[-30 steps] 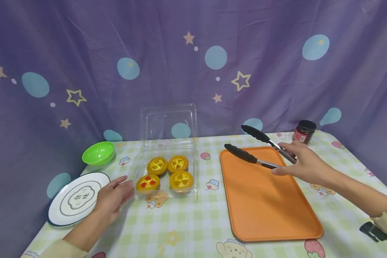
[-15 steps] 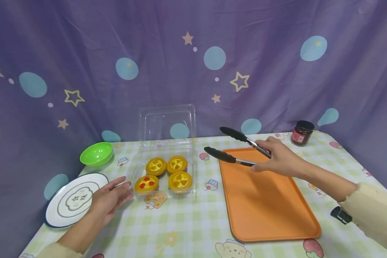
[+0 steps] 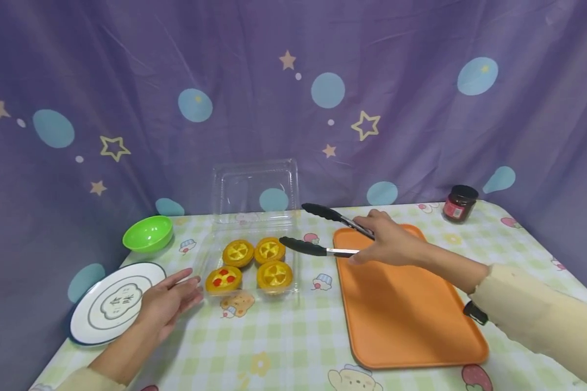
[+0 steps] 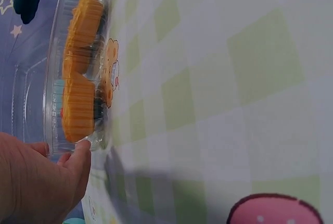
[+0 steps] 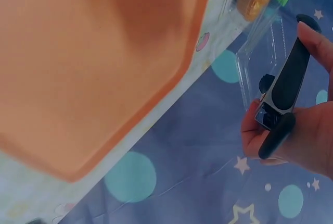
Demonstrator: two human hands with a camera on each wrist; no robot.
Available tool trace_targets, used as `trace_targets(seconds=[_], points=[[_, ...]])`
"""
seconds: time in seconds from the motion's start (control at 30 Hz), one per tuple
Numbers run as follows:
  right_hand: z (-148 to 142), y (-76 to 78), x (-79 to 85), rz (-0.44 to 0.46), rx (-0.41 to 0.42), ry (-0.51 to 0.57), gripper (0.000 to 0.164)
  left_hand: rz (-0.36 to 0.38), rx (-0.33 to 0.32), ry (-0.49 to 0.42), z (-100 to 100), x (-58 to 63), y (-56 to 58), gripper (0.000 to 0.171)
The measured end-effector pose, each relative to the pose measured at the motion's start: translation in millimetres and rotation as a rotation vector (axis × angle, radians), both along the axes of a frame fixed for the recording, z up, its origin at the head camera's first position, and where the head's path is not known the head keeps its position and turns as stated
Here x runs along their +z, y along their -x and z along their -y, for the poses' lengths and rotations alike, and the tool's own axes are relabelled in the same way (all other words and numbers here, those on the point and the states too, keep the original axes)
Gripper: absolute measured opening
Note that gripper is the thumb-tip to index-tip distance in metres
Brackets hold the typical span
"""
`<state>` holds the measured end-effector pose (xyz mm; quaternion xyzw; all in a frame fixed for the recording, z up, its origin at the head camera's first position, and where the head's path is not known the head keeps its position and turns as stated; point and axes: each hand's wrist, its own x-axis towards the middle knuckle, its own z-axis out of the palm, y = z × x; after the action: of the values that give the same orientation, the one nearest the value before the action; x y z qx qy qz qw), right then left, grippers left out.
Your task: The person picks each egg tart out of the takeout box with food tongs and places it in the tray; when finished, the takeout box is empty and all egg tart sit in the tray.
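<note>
My right hand (image 3: 388,241) grips a pair of tongs (image 3: 303,247), metal arms with black tips spread apart. The tips point left, over the right edge of a clear plastic clamshell box (image 3: 255,190) with its lid raised. Inside sit several tarts: a red-dotted one (image 3: 223,279) at front left, the others, such as the front right tart (image 3: 274,276), with yellow wedge tops. Beside the box's left wall is my left hand (image 3: 163,304), fingers loosely extended; in the left wrist view its fingertips (image 4: 83,148) meet the box's near corner. Nothing is between the tong tips.
An orange tray (image 3: 406,326) lies under my right forearm. A white plate (image 3: 90,320) with a dark rim and a green bowl (image 3: 148,234) are at the left. At the back right stands a dark-lidded jar (image 3: 460,204). A purple curtain (image 3: 254,65) hangs behind the checked tablecloth.
My right hand has carried the tongs leftward, from above the tray to the box's right edge. My left hand stays by the box, nearly still.
</note>
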<state>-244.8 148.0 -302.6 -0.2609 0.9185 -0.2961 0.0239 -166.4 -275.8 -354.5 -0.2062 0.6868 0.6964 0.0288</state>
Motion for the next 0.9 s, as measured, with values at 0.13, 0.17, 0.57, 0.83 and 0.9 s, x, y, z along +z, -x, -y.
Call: trace_targets(seconds=[0.13, 0.17, 0.57, 0.83, 0.9], points=[[11, 4.3, -0.4, 0.025, 0.023, -0.006, 0.089, -0.003, 0.001, 0.004, -1, 0.7, 0.6, 0.062], [13, 5.2, -0.3, 0.033, 0.027, -0.010, 0.088, -0.004, 0.002, 0.003, -1, 0.8, 0.8, 0.062], [46, 8.3, 1.7, 0.032, 0.053, -0.125, 0.089, -0.004, 0.003, -0.014, 0, 0.1, 2.3, 0.063], [61, 11.6, 4.7, 0.039, 0.077, -0.164, 0.085, 0.000, 0.003, -0.020, 0, 1.5, 1.8, 0.063], [64, 11.6, 5.1, 0.043, 0.086, -0.172, 0.085, 0.003, 0.001, -0.024, 0, 1.7, 1.6, 0.063]])
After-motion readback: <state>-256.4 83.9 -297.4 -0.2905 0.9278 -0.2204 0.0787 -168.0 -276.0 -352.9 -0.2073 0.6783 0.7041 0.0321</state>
